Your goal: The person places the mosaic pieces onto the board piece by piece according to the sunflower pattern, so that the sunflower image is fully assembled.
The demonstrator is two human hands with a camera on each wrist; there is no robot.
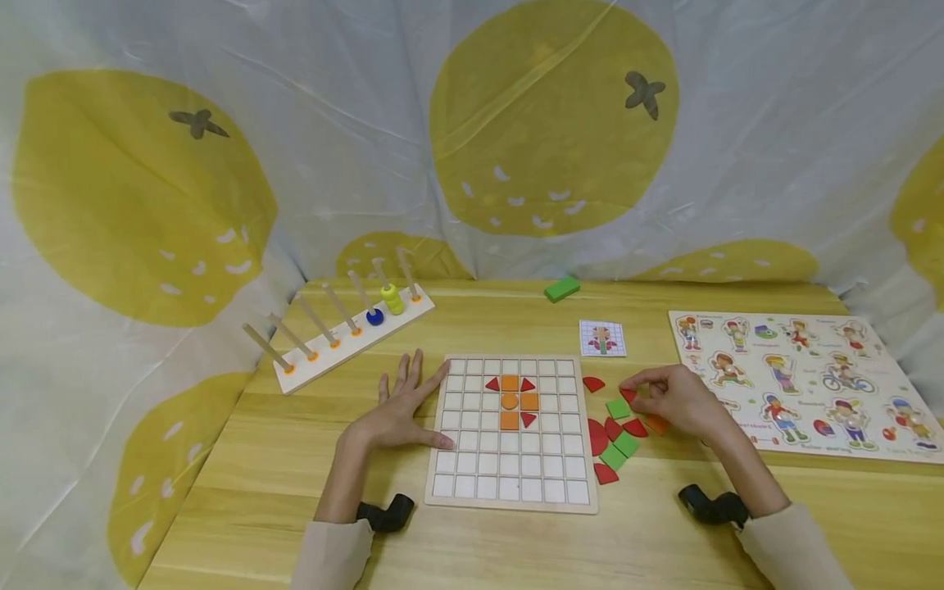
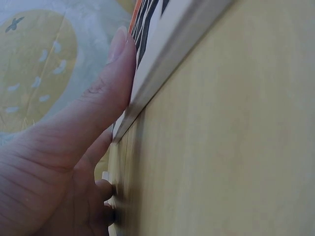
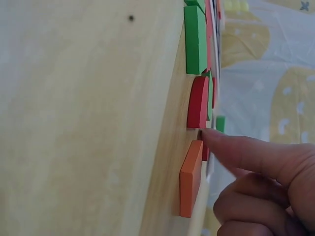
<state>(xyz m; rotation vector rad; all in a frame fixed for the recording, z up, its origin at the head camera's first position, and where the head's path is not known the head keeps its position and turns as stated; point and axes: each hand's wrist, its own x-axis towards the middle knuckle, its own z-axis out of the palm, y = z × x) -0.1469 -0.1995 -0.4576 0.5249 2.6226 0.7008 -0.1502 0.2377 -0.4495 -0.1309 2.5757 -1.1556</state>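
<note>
While left hand (image 1: pixel 392 416) rests spread-fingered on board (image 1: pixel 509 489), right hand (image 1: pixel 682 400) pinches red piece (image 1: pixel 628 395); low sweep could knock orange block (image 3: pixel 191 179).

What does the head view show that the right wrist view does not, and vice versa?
Only the head view shows the left hand, the beige sleeves and the blue bead. Only the right wrist view shows the orange block uncovered and a dark spot against the table. Both show the right hand, red pieces, green pieces and the curtain.
</note>
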